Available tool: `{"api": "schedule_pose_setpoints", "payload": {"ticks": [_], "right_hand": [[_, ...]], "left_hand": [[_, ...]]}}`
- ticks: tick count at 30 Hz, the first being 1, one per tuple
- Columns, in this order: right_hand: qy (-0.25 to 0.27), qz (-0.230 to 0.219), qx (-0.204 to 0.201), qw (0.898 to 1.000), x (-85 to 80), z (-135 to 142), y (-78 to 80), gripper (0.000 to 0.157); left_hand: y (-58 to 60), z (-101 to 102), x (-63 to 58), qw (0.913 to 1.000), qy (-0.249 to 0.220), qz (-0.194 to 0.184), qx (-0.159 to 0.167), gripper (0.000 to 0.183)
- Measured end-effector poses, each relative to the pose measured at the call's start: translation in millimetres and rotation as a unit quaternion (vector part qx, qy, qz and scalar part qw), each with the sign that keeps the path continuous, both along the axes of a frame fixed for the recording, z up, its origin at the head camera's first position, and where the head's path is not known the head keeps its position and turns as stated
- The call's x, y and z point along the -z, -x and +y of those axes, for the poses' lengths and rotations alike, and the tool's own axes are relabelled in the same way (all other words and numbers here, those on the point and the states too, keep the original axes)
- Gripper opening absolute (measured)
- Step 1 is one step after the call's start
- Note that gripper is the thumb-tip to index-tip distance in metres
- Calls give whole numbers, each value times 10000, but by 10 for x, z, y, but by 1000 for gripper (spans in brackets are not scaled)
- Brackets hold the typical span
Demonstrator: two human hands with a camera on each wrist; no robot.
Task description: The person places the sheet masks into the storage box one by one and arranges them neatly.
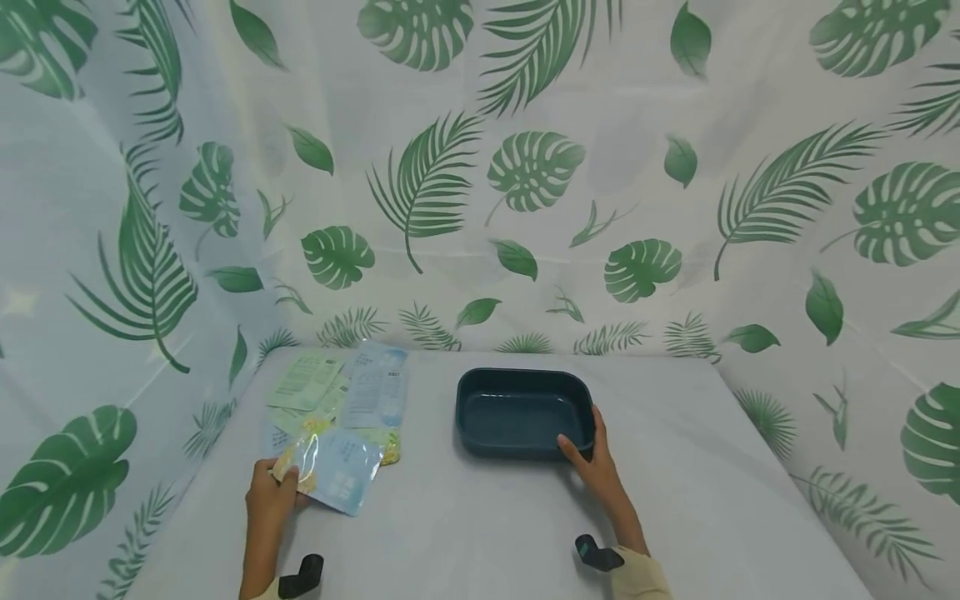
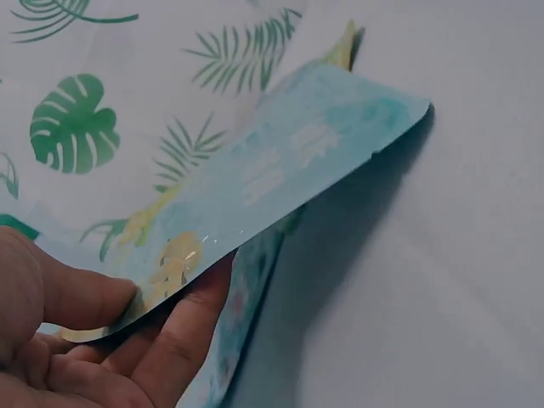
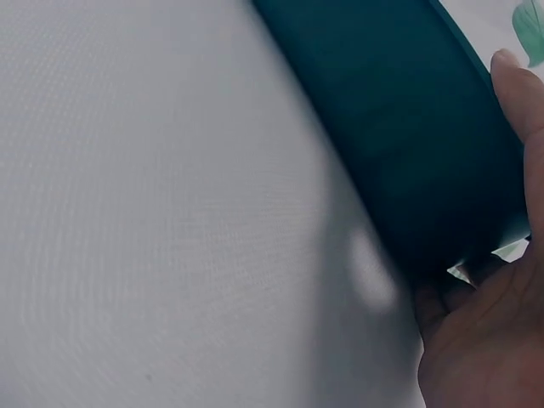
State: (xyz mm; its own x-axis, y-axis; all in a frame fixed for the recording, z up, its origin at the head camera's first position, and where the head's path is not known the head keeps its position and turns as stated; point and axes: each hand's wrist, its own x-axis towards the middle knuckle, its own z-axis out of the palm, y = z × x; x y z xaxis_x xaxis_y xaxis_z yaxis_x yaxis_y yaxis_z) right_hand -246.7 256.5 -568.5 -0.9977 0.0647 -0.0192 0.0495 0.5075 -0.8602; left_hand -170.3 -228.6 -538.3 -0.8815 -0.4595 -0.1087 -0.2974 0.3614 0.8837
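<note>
My left hand (image 1: 272, 504) pinches a glossy light blue and yellow sachet (image 1: 348, 473), which looks like a sheet mask packet, by its left end. In the left wrist view the thumb lies on top of the packet (image 2: 280, 170) and the fingers are beneath. Its far end tilts up off the white surface. Several similar packets (image 1: 375, 392), green, blue and yellow, lie overlapping just behind it. My right hand (image 1: 606, 479) grips the near right corner of a dark teal rectangular dish (image 1: 502, 453), thumb at the rim and fingers round the end wall. Nothing shows inside the dish.
A white cloth-covered table (image 1: 465, 533) lies under everything. Hanging cloth with green leaf prints (image 1: 420, 200) walls in the back and both sides. Dark wrist-worn devices (image 1: 302, 577) sit at both cuffs.
</note>
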Motion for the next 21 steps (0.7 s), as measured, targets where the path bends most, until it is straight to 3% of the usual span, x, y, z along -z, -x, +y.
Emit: {"api": "schedule_pose_setpoints", "payload": {"ticks": [6,11,14,18,21], "right_hand": [[97,116,31,9999,-5,-19,26,95],[91,57,63,9999,-12,-4,22,96],[142,36,88,9999,-16,5,8,96],[209,0,119,9997,-11,0,-12,95],[187,-24,158,9997,8,-9,-25,96]], "left_hand": [[80,171,-131,9942,-976,449,-27,47],[208,468,-237,9708,-2292,696,121,56],[287,721,-279,9566,-2802,715,353,61],[355,1097,-316,9448,-3107,810,659,59],[399,1398,-334,9461,-2960,1004,849,52]]}}
